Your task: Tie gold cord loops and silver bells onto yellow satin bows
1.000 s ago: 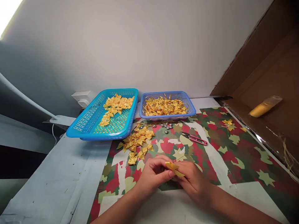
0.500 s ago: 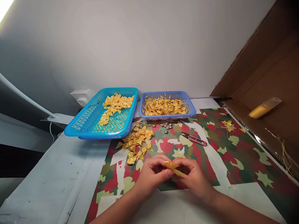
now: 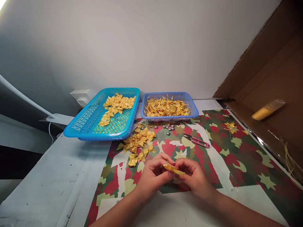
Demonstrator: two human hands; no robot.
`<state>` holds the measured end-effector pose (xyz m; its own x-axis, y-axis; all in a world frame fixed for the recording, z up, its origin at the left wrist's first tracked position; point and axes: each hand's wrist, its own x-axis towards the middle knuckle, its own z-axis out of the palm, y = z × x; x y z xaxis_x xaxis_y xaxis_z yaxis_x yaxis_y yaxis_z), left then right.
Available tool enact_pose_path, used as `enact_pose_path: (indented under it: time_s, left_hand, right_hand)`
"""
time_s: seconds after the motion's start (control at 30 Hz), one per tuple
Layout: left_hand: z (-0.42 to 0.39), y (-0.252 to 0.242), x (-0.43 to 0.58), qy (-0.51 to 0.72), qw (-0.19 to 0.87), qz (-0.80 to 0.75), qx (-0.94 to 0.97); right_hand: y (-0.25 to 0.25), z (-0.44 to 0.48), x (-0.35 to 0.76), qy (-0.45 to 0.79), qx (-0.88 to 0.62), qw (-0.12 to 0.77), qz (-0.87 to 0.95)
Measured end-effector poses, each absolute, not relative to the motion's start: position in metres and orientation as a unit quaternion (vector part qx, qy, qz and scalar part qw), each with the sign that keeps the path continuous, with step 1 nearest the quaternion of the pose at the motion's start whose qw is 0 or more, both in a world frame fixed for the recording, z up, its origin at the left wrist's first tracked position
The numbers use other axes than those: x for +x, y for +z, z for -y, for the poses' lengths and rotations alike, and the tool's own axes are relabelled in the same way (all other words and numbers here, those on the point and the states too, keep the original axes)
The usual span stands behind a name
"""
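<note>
Close to the table's front, a yellow ribbon bow (image 3: 174,169) is pinched between my two hands, seen nearly edge-on. My left hand (image 3: 153,171) grips its left part with thumb and fingers. From the other side, my right hand (image 3: 194,175) has its fingertips closed on the bow's right part. Whether a cord or bell is also between the fingers I cannot make out. Loose yellow bows (image 3: 139,142) lie in a heap to the left, beyond my left hand. Small silver bells (image 3: 168,126) are scattered behind my hands, beside gold cords (image 3: 151,124).
A turquoise basket (image 3: 94,137) with bows stands at the back left. Beside it, a blue-violet basket (image 3: 171,119) holds bows with gold cords. Pink thread snips (image 3: 196,141) lie to the right. A cardboard box (image 3: 267,75) bounds the right side, with a bag of yellow material (image 3: 262,112).
The bow has tilted flatter in my fingers, and my right fingers have shifted slightly around it. My hands stay in nearly the same place.
</note>
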<state>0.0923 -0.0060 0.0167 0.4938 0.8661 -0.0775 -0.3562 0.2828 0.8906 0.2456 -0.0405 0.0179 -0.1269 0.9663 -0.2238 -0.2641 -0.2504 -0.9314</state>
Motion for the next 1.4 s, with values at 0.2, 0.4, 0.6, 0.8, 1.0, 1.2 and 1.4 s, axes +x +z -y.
enact_pose_path:
  time_s: [0.2, 0.4, 0.6, 0.8, 1.0, 1.2, 1.4]
  left_hand:
    - [0.004, 0.012, 0.092, 0.405, 0.748, -0.375, 0.369]
    - [0.001, 0.013, 0.093, 0.446, 0.716, -0.425, 0.330]
    - [0.002, 0.015, 0.093, 0.502, 0.663, -0.442, 0.335]
    - [0.000, 0.015, 0.092, 0.526, 0.657, -0.442, 0.310]
    - [0.003, 0.011, 0.090, 0.548, 0.636, -0.418, 0.348]
    - [0.008, 0.014, 0.086, 0.515, 0.640, -0.373, 0.431]
    - [0.006, 0.020, 0.086, 0.447, 0.686, -0.354, 0.452]
  right_hand:
    - [0.018, 0.038, 0.258, 0.582, -0.495, 0.500, 0.408]
    - [0.016, 0.033, 0.260, 0.572, -0.508, 0.514, 0.389]
    - [0.013, 0.032, 0.258, 0.578, -0.523, 0.497, 0.381]
    - [0.016, 0.028, 0.267, 0.548, -0.522, 0.522, 0.395]
    - [0.018, 0.028, 0.278, 0.536, -0.458, 0.559, 0.436]
    - [0.016, 0.028, 0.274, 0.568, -0.458, 0.538, 0.422]
    - [0.010, 0.032, 0.267, 0.650, -0.399, 0.510, 0.397]
